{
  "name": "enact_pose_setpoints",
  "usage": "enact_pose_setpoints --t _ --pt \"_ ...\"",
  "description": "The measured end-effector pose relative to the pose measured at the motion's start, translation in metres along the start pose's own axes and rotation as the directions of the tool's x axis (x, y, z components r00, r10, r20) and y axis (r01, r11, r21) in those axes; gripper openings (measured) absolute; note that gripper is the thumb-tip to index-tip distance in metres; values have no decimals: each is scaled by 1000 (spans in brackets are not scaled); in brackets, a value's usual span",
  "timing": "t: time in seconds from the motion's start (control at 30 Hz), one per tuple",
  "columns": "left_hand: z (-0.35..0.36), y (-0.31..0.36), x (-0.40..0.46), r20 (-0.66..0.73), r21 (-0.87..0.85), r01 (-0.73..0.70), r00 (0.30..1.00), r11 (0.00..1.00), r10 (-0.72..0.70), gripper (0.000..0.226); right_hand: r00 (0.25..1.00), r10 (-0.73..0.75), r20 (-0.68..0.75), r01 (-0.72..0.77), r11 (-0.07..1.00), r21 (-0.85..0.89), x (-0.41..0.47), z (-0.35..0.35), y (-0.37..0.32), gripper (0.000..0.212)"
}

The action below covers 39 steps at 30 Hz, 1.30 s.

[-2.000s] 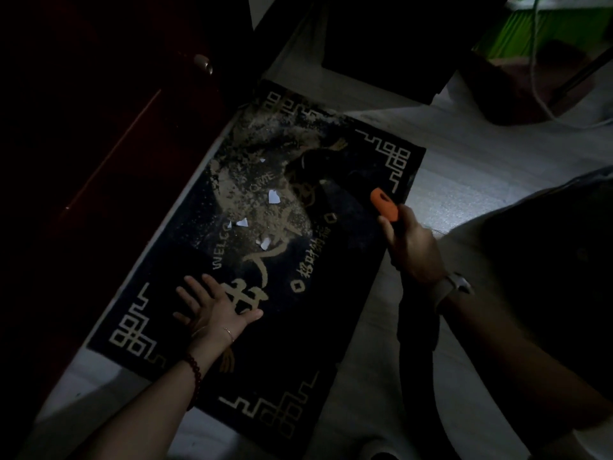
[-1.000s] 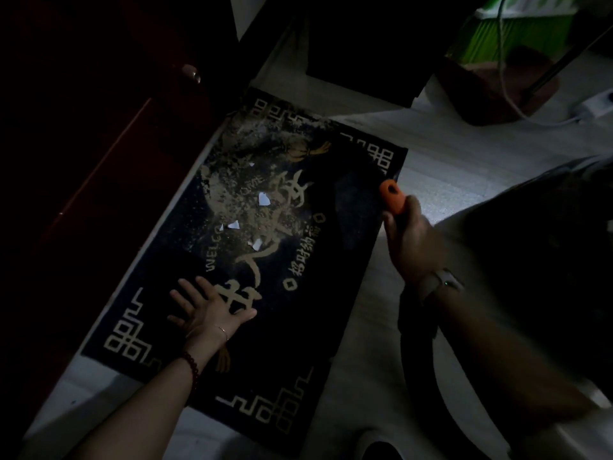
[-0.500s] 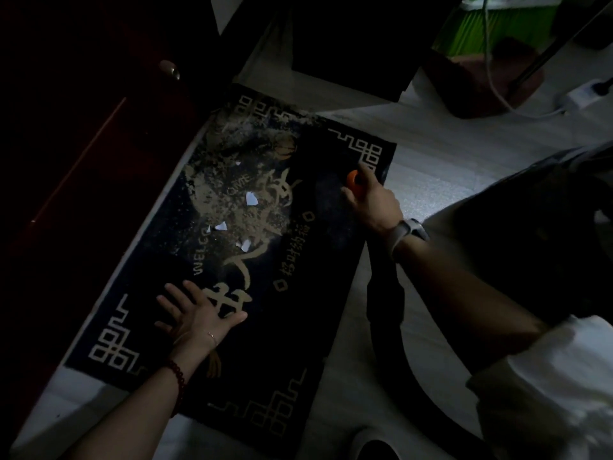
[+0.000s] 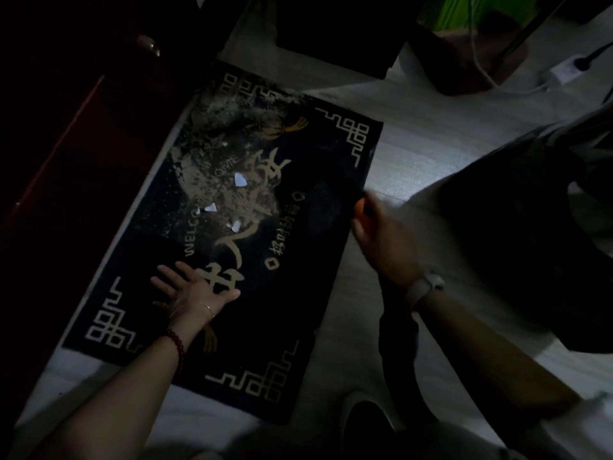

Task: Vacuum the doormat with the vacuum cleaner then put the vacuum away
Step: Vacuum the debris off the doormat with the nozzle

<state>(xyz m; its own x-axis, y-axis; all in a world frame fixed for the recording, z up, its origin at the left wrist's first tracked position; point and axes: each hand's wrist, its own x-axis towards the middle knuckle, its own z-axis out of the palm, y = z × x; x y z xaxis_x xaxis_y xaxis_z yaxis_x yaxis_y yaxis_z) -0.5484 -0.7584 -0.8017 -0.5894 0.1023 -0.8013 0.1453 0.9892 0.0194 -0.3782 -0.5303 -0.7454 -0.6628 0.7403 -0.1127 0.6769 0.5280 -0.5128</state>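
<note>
Doormat [image 4: 298,293] long axis diagonal; left hand [image 4: 195,293] flat on it, right hand [image 4: 384,240] gripping orange-tipped vacuum handle [image 4: 360,210].

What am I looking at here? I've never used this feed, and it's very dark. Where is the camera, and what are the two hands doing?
There is no robot: the camera sits on a person's head and looks down at their own two bare hands. On the pale floor lies a dark doormat with gold patterns. Its upper middle carries a patch of dust and a few white scraps. The left hand lies flat on the mat with straight, spread fingers, pressing it down. The right hand, at the mat's right edge, grips the vacuum cleaner's handle, of which only an orange part shows. A dark hose runs back under that forearm. The nozzle is too dark and blurred to make out. The dirt still lies on the mat.
</note>
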Motion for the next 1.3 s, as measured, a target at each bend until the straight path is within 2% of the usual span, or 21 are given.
enact_pose_setpoints --t 0.1,0.2,0.3,0.43,0.53,0.63,0.7,0.8,0.97,1.03,1.17,1.3 --pt "1 1 1 -8 2 10 1000 1000 -10 128 985 134 -112 -125 989 83 48 -9 9 53" --pt "1 1 2 -8 3 11 1000 1000 -11 127 966 254 -49 -253 967 33 89 -15 14 51" --pt "2 0 3 -7 3 7 1000 1000 -7 127 976 206 66 -208 978 16 82 -1 8 55" --pt "1 1 3 -8 8 13 1000 1000 -13 127 994 83 76 -84 996 17 30 15 6 60" --pt "1 1 2 -9 3 10 1000 1000 -10 127 987 -3 161 6 1000 -21 -14 12 5 61" --pt "2 0 2 -15 4 11 1000 1000 -11 127 982 29 185 -27 1000 -12 -37 0 0 59" --pt "2 0 2 -19 0 10 1000 1000 -10 127 990 68 125 -69 998 7 -31 -8 -1 57" --pt "2 1 2 -14 1 11 1000 1000 -11 127 997 73 10 -73 997 40 5 -11 5 57" --pt "2 0 2 -12 -7 4 1000 1000 -4 127 972 235 6 -234 965 114 74 -13 13 53" --pt "2 0 3 -14 0 9 1000 1000 -9 127 978 208 29 -210 974 88 67 -9 9 53" --pt "3 1 3 -18 -1 15 1000 1000 -15 128 996 52 78 -53 998 15 9 5 4 56" --pt "1 2 -1 -15 -24 8 1000 1000 -8 128 987 114 115 -126 987 101 -10 -12 13 55"
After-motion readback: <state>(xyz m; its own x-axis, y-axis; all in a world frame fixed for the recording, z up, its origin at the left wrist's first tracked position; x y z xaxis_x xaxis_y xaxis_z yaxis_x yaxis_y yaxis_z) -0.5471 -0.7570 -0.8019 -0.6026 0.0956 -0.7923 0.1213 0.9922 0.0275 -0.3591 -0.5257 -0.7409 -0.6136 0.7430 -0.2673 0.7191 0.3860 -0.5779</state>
